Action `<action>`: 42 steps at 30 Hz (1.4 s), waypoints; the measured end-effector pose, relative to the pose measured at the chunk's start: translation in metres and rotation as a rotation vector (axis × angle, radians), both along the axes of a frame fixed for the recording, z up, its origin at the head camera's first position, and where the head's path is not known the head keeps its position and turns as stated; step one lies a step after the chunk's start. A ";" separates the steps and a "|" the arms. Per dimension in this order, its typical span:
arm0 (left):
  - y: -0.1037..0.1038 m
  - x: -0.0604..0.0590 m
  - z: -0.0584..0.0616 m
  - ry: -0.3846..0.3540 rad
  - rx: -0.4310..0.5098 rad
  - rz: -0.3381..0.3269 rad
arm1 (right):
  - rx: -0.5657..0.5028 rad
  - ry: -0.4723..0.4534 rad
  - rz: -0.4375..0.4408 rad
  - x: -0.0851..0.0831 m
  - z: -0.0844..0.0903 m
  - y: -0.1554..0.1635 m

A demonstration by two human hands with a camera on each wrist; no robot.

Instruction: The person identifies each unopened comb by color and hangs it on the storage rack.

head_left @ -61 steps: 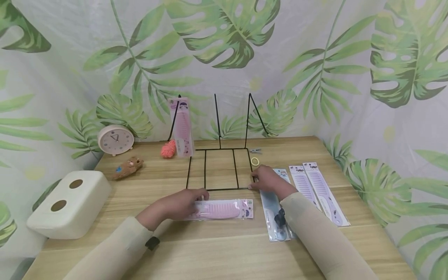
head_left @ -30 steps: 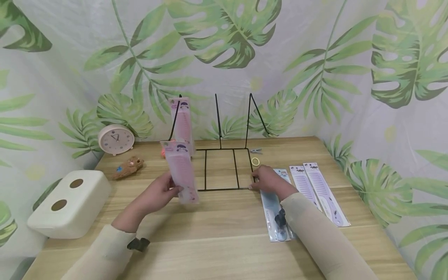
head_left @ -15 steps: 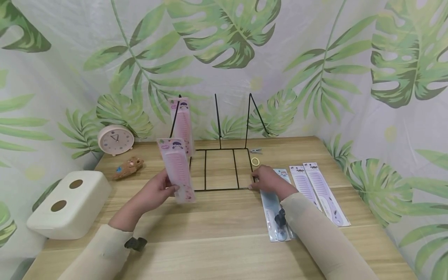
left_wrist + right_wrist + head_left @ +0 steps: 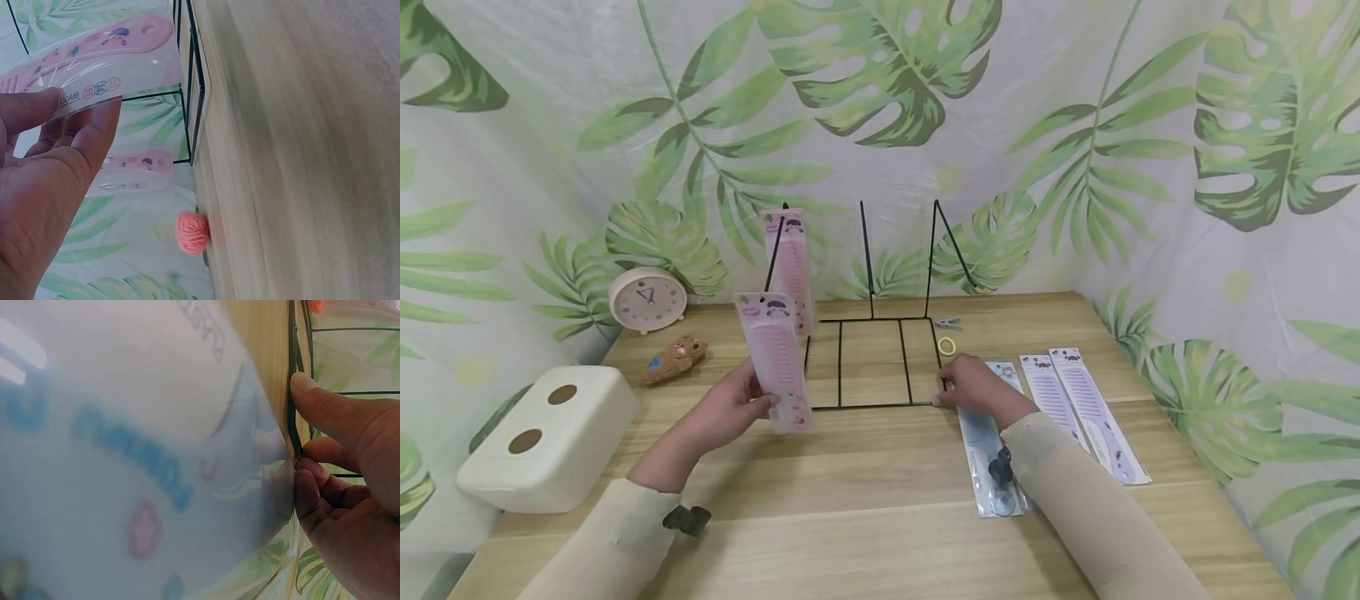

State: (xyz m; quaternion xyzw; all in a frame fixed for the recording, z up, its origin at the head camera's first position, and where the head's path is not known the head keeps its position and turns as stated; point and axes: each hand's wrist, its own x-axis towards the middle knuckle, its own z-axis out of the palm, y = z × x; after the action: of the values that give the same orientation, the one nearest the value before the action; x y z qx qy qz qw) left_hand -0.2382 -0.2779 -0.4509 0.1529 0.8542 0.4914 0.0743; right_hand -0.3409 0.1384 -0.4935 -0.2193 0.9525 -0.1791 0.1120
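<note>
My left hand (image 4: pixel 730 408) pinches a pink plastic comb in glossy clear packaging (image 4: pixel 774 360), upright above the wooden surface (image 4: pixel 880 500), lifted since it lay flat two seconds ago. Right of it stands the thin black wire rack (image 4: pixel 871 363); my right hand (image 4: pixel 973 385) still grips its front corner with curled fingers.

Bright, even, soft-shadowed light; sharp head view, blurred close foregrounds in both wrist views.

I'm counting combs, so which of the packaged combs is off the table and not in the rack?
The pink packaged comb pinched in the left hand, held upright in front of the wire rack; another pink one stands in the rack, the others lie flat.
</note>
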 end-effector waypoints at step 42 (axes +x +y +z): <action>0.015 -0.100 -0.002 -0.043 0.338 0.441 | -0.034 -0.019 -0.011 -0.001 0.000 0.001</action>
State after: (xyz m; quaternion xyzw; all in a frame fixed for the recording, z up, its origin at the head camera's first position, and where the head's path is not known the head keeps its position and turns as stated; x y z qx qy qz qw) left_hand -0.3378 -0.2634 -0.4527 -0.0368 0.7710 0.6343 -0.0431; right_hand -0.3421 0.1389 -0.4939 -0.2141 0.9494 -0.1980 0.1165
